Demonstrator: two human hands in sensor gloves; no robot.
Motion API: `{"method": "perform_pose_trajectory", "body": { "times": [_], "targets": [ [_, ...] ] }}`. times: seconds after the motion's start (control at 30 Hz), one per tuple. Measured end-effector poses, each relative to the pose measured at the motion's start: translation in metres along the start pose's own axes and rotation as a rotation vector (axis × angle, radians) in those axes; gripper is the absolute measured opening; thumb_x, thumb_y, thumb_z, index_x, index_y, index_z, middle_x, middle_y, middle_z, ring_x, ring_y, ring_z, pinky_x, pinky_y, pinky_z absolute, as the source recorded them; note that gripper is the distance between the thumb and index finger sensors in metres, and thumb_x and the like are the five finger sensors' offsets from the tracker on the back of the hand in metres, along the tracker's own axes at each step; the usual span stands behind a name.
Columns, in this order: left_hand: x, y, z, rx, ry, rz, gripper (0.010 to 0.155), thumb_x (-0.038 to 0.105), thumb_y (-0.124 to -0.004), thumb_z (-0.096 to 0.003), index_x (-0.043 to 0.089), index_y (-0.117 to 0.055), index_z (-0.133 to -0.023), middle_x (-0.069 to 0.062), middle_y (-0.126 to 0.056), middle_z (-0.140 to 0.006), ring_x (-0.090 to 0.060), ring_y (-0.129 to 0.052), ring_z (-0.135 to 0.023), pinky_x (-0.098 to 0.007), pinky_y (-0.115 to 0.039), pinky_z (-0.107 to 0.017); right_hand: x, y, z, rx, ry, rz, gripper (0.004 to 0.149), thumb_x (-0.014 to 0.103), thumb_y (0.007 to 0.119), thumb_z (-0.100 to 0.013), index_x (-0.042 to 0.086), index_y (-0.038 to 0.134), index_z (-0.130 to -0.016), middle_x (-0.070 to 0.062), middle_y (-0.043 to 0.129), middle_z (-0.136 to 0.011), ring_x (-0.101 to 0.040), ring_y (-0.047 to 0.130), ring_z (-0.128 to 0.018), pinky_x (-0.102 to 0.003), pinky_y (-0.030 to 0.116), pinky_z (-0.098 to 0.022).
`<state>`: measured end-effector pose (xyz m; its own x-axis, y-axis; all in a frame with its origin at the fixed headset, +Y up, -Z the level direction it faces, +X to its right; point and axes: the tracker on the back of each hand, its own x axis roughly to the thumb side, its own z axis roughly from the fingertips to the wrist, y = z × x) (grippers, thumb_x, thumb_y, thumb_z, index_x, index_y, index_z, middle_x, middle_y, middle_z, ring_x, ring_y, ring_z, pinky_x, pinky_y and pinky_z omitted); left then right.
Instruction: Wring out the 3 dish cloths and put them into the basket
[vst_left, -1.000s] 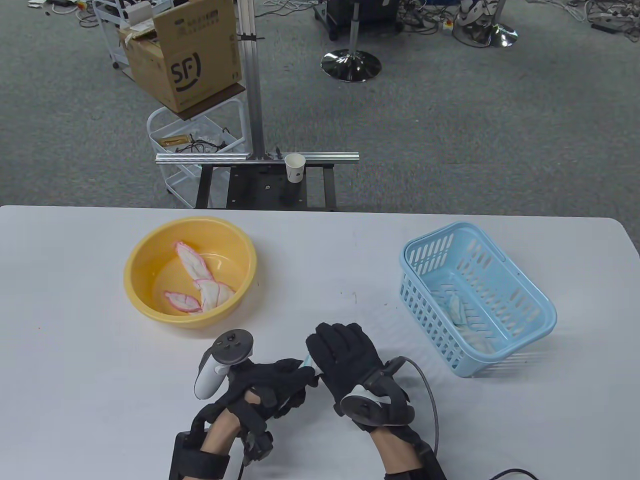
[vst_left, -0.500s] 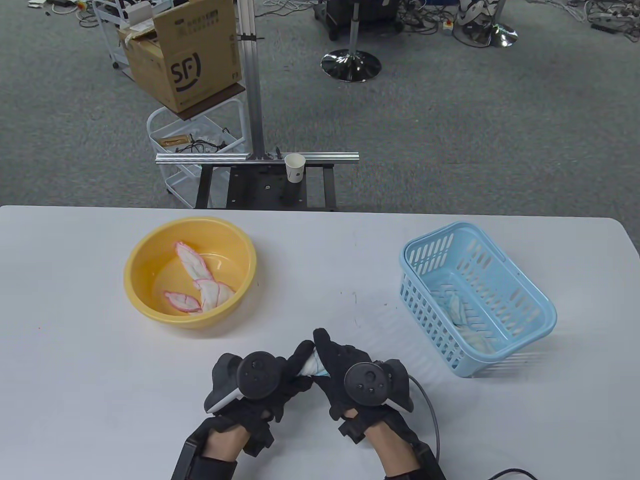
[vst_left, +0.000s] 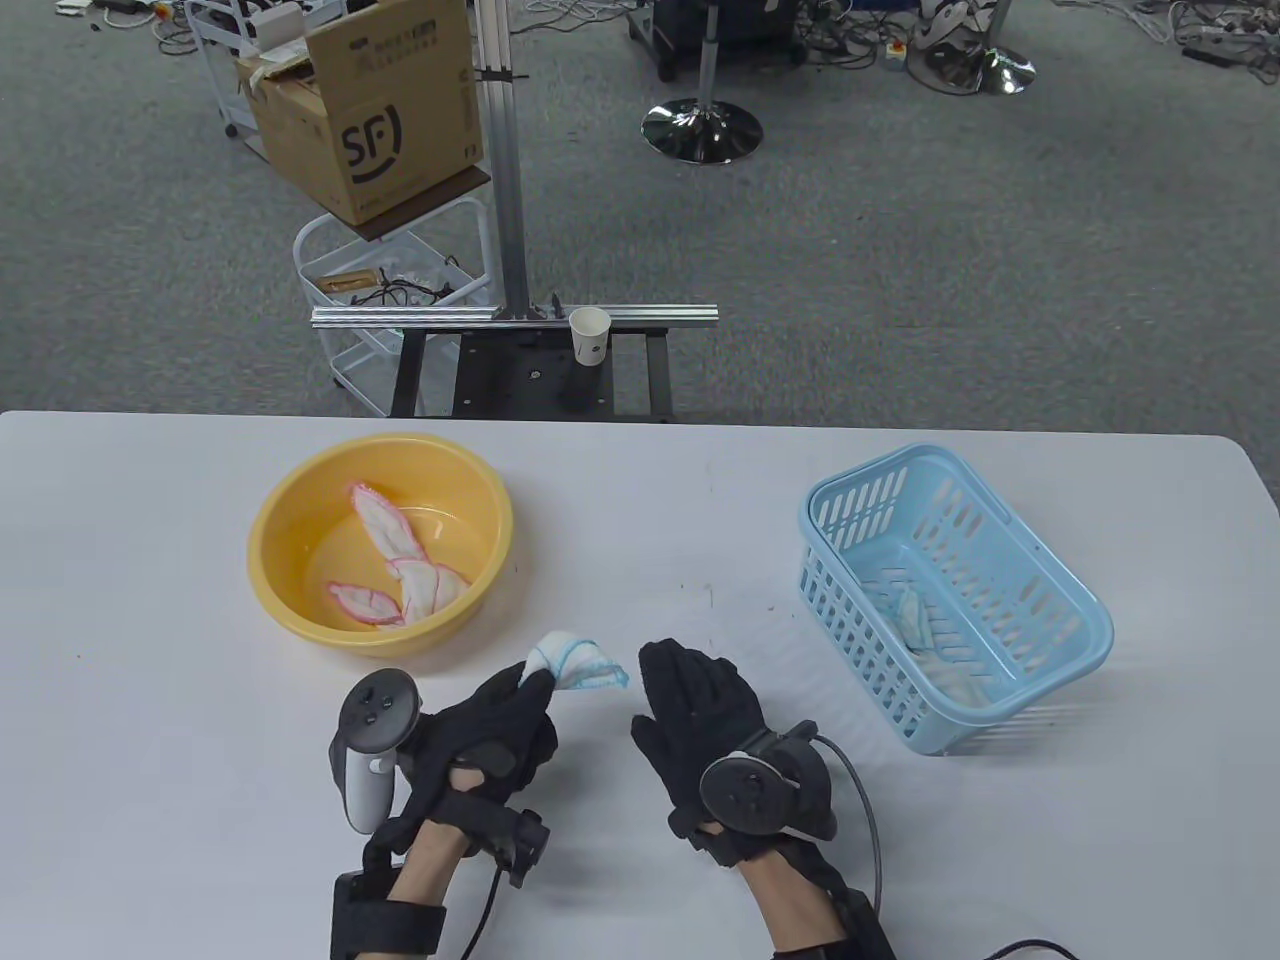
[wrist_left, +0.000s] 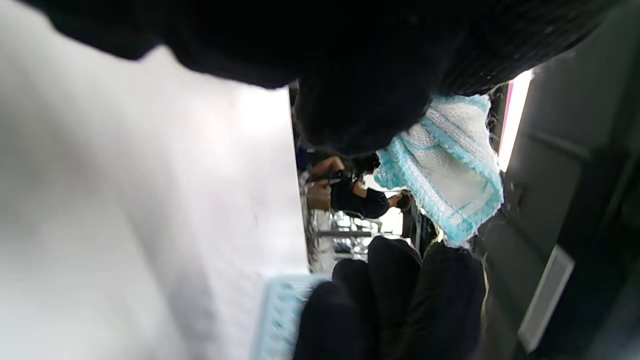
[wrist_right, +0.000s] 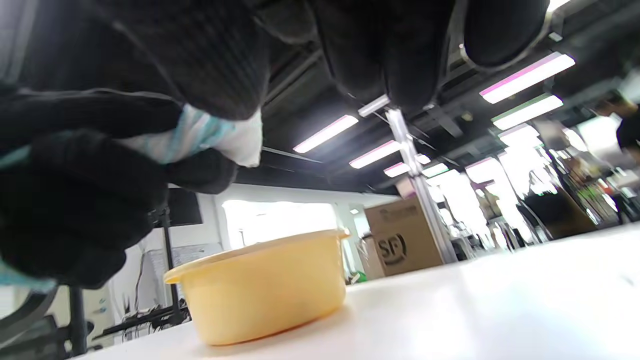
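From above, my left hand (vst_left: 480, 730) pinches the wrung blue-edged cloth (vst_left: 575, 662) in its fingers, just right of the yellow basin (vst_left: 380, 540), while my right hand (vst_left: 700, 720) is open beside it. At my left wrist the cloth (wrist_left: 445, 165) hangs from my grip; at my right wrist, the basin (wrist_right: 260, 290) sits on the desk. Wringing looks done, so next I'd carry it further right to the basket (vst_left: 950, 600).

This looks like a robotics or data-collection lab in an open office hall, not a home. A white work table (vst_left: 150, 520) stands on grey carpet (vst_left: 1000, 250) strewn with loose cables (vst_left: 1150, 20), beside an aluminium extrusion frame (vst_left: 505, 160), a cardboard shipping box marked SF (vst_left: 370, 110) on a white wire cart (vst_left: 400, 270) and a chrome chair base (vst_left: 702, 130). The right wrist view shows long ceiling strip lights (wrist_right: 525, 77) over an exposed dark ceiling.
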<state>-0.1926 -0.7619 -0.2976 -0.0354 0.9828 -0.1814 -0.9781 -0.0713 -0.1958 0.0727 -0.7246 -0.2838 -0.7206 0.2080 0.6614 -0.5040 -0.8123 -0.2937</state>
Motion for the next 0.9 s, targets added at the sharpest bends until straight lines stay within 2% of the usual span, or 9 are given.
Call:
{"method": "perform_pose_trajectory", "body": {
  "times": [0.13, 0.23, 0.27, 0.33, 0.43, 0.53, 0.6, 0.7, 0.9],
  "targets": [
    [-0.013, -0.013, -0.006, -0.206, 0.109, 0.224, 0.066, 0.059, -0.078, -0.0497, 0.008, -0.085, -0.091, 0.007, -0.105, -0.033, -0.012, -0.095, -0.005, -0.04, -0.087, -0.015, 0.015, 0.0, -0.005, 0.024, -0.086, 0.086, 0.092, 0.049, 0.082, -0.05, 0.033, 0.009, -0.104, -0.01, 0.017, -0.115, -0.047, 0.038, -0.105, -0.068, 0.045, -0.071],
    [-0.019, -0.041, -0.01, -0.547, 0.185, 0.368, 0.066, 0.06, -0.077, -0.0514, 0.007, -0.084, -0.091, 0.008, -0.105, -0.035, -0.012, -0.095, -0.006, -0.039, -0.087, -0.016, 0.017, 0.002, -0.006, 0.044, -0.094, 0.156, 0.1, 0.051, 0.083, -0.05, 0.038, -0.003, -0.098, -0.005, 0.002, -0.113, -0.047, 0.026, -0.105, -0.068, 0.039, -0.072],
    [-0.019, -0.048, -0.009, -0.621, 0.194, 0.37, 0.067, 0.06, -0.076, -0.0518, 0.006, -0.084, -0.091, 0.007, -0.105, -0.035, -0.012, -0.096, -0.006, -0.039, -0.087, -0.016, 0.016, 0.0, -0.005, 0.029, -0.094, 0.155, 0.1, 0.052, 0.083, -0.049, 0.037, -0.004, -0.098, -0.005, 0.001, -0.113, -0.047, 0.025, -0.105, -0.068, 0.038, -0.072],
    [-0.018, -0.06, -0.009, -0.674, 0.206, 0.291, 0.068, 0.061, -0.074, -0.0517, 0.005, -0.085, -0.089, 0.008, -0.105, -0.034, -0.011, -0.095, -0.005, -0.039, -0.087, -0.015, 0.014, -0.003, -0.003, -0.032, -0.114, 0.147, 0.1, 0.05, 0.083, -0.05, 0.038, -0.003, -0.098, -0.005, 0.004, -0.113, -0.047, 0.027, -0.105, -0.068, 0.039, -0.072],
    [-0.016, -0.072, -0.008, -0.755, 0.205, 0.258, 0.068, 0.062, -0.073, -0.0519, 0.006, -0.086, -0.089, 0.008, -0.105, -0.034, -0.011, -0.095, -0.005, -0.038, -0.087, -0.015, 0.015, -0.012, 0.0, -0.151, -0.173, 0.143, 0.091, 0.046, 0.084, -0.049, 0.033, 0.011, -0.103, -0.007, 0.023, -0.114, -0.045, 0.042, -0.102, -0.066, 0.046, -0.071],
    [-0.013, -0.076, -0.007, -0.794, 0.177, 0.264, 0.068, 0.062, -0.072, -0.0514, 0.007, -0.084, -0.09, 0.008, -0.104, -0.036, -0.011, -0.095, -0.006, -0.039, -0.087, -0.016, 0.017, -0.019, 0.0, -0.225, -0.188, 0.132, 0.072, 0.041, 0.085, -0.049, 0.025, 0.04, -0.103, -0.011, 0.048, -0.109, -0.043, 0.064, -0.095, -0.063, 0.057, -0.068],
    [-0.011, -0.075, -0.006, -0.816, 0.173, 0.226, 0.069, 0.061, -0.075, -0.05, 0.008, -0.081, -0.092, 0.007, -0.103, -0.039, -0.012, -0.095, -0.009, -0.04, -0.086, -0.019, 0.017, -0.02, 0.0, -0.226, -0.192, 0.139, 0.067, 0.04, 0.085, -0.049, 0.022, 0.048, -0.101, -0.011, 0.057, -0.106, -0.042, 0.073, -0.09, -0.061, 0.062, -0.066],
    [-0.003, -0.067, -0.008, -0.725, 0.142, -0.033, 0.069, 0.059, -0.084, -0.0448, 0.008, -0.081, -0.091, 0.006, -0.102, -0.039, -0.014, -0.094, -0.01, -0.041, -0.085, -0.02, 0.015, -0.017, -0.001, -0.177, -0.174, 0.122, 0.061, 0.038, 0.086, -0.048, 0.02, 0.056, -0.099, -0.01, 0.068, -0.102, -0.041, 0.08, -0.086, -0.06, 0.065, -0.065],
    [0.014, -0.058, -0.006, -0.438, 0.064, -0.65, 0.063, 0.05, -0.091, -0.0414, 0.008, -0.084, -0.088, 0.005, -0.103, -0.037, -0.016, -0.093, -0.007, -0.044, -0.084, -0.018, 0.016, -0.001, -0.006, 0.017, -0.102, 0.108, 0.058, 0.035, 0.09, -0.047, 0.016, 0.066, -0.096, -0.012, 0.085, -0.091, -0.04, 0.091, -0.078, -0.06, 0.071, -0.062]
  ]
}}
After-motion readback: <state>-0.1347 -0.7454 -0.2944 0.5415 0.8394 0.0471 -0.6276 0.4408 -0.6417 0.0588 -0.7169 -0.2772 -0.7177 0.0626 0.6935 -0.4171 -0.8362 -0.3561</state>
